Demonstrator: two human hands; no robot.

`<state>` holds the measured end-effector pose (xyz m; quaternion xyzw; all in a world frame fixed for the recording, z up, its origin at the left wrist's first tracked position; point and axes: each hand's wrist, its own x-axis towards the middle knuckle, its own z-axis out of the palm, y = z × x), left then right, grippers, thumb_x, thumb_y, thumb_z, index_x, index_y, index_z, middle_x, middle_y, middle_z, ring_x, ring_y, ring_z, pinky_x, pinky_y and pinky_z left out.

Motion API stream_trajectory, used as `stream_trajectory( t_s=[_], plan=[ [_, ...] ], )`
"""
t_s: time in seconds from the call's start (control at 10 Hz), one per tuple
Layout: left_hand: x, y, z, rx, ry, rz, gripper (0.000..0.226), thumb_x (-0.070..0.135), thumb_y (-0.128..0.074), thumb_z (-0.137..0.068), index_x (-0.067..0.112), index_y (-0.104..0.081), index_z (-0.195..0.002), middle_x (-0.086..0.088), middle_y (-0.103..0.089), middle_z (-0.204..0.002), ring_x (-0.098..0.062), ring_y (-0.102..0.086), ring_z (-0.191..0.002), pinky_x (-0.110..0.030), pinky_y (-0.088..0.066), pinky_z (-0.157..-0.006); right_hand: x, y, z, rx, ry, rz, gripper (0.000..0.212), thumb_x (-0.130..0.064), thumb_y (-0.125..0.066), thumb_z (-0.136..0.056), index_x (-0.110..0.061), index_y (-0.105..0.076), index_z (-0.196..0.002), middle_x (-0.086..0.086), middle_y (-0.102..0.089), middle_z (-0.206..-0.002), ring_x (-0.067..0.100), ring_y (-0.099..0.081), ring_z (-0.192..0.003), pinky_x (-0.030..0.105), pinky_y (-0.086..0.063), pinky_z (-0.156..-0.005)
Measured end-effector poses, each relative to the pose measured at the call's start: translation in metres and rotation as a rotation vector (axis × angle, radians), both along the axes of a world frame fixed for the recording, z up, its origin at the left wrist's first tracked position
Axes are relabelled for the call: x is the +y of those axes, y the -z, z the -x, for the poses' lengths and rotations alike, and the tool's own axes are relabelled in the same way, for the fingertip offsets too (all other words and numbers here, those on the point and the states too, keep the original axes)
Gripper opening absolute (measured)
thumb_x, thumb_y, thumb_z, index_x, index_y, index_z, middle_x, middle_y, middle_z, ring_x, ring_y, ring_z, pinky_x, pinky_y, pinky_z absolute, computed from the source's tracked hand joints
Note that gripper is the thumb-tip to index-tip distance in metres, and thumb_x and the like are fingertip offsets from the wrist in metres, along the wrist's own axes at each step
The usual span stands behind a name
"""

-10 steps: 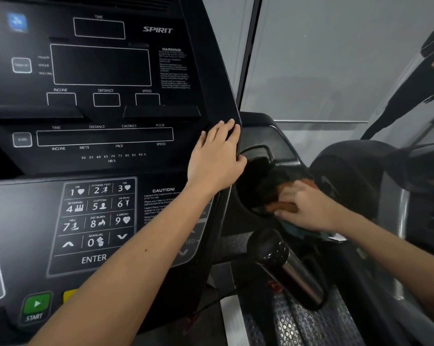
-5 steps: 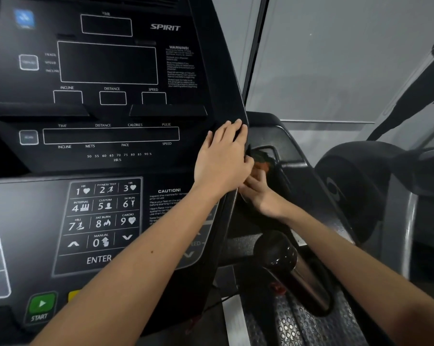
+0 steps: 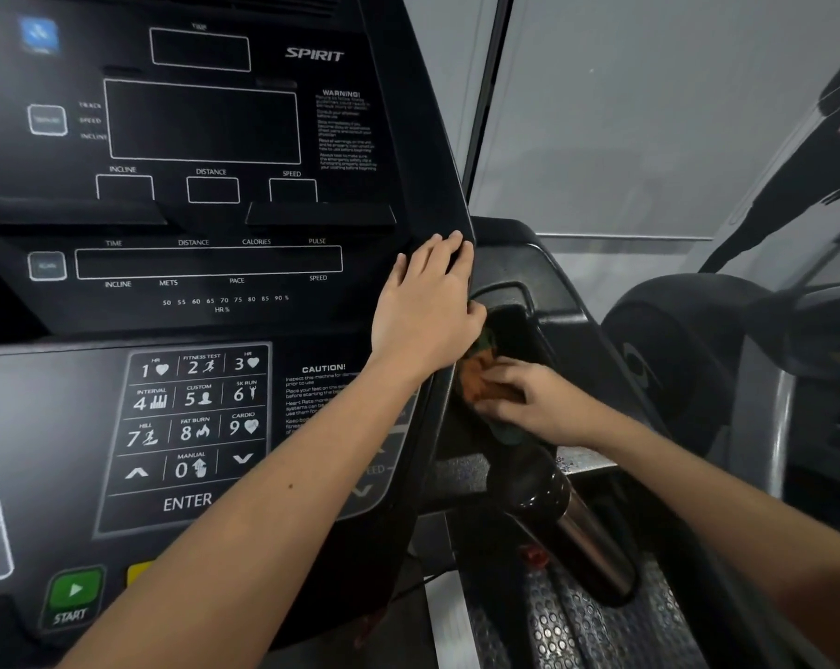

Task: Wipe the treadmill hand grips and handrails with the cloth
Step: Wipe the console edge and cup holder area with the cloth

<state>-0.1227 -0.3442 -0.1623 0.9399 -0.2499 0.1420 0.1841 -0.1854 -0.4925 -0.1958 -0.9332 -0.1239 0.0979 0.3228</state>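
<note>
Two hands | left hand [image 3: 425,313] flat on console [image 3: 215,263] | right hand [image 3: 529,403] presses cloth [image 3: 483,379]

A pale grey wall [image 3: 625,113] is seen at the back, split by a dark upright strip [image 3: 488,108]. A black figure [image 3: 804,176] is painted on the wall at the right — its top is cut off. A second dark machine [image 3: 698,330] is seen beside it — the light is dim and soft.

The left hand [image 3: 425,313] lies on the console [image 3: 205,263] edge, left of the right hand [image 3: 529,403] pressing the cloth [image 3: 480,379] into the side pocket [image 3: 519,330].
</note>
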Motion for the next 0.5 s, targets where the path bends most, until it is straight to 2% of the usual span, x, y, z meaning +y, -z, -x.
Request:
stream_trajectory(
  t_s=[0.1,0.2,0.3,0.4,0.5],
  plan=[
    [0.001,0.000,0.000,0.000,0.002,0.007,0.061,0.031,-0.040,-0.094,0.017,-0.017,-0.148,0.002,-0.014,-0.157,-0.013,-0.005,-0.145,-0.037,-0.007,-0.117,-0.014,-0.016,0.002,0.165,-0.019,0.070,0.009,-0.013,-0.063,-0.086,-0.022,-0.063,-0.089,-0.015,-0.060,-0.078,-0.007,-0.055,-0.068,0.007,-0.040,-0.069],
    [0.000,0.000,0.000,0.006,0.001,0.011,0.060,0.031,-0.040,-0.094,0.017,-0.017,-0.148,0.003,-0.014,-0.157,-0.013,-0.005,-0.145,-0.036,-0.006,-0.117,-0.016,-0.021,-0.013,0.359,0.004,0.189,0.010,-0.005,-0.053,-0.089,-0.006,-0.061,-0.085,-0.002,-0.055,-0.070,0.003,-0.049,-0.061,0.014,-0.039,-0.064],
    [0.000,0.001,0.000,0.002,-0.004,0.016,0.060,0.031,-0.040,-0.094,0.017,-0.018,-0.148,0.002,-0.014,-0.157,-0.013,-0.006,-0.145,-0.037,-0.007,-0.117,-0.005,-0.018,-0.027,0.439,-0.013,0.353,0.027,-0.003,-0.044,-0.089,0.010,-0.058,-0.109,0.017,-0.064,-0.104,0.022,-0.059,-0.089,0.027,-0.045,-0.085],
    [0.000,0.001,0.000,0.000,-0.008,0.016,0.060,0.031,-0.040,-0.094,0.017,-0.019,-0.148,0.002,-0.015,-0.157,-0.013,-0.007,-0.144,-0.037,-0.007,-0.117,0.008,-0.019,-0.032,0.522,-0.097,0.571,0.034,-0.007,-0.036,-0.096,0.004,-0.049,-0.125,0.017,-0.053,-0.129,0.022,-0.056,-0.101,0.015,-0.041,-0.076],
    [-0.001,0.001,-0.001,-0.005,-0.005,0.011,0.060,0.031,-0.040,-0.094,0.017,-0.019,-0.148,0.002,-0.015,-0.156,-0.013,-0.007,-0.144,-0.036,-0.007,-0.117,0.013,-0.016,-0.034,0.561,-0.172,0.780,0.032,-0.004,-0.037,-0.096,0.001,-0.047,-0.126,0.016,-0.051,-0.131,0.019,-0.048,-0.093,0.019,-0.039,-0.075]
  ],
)
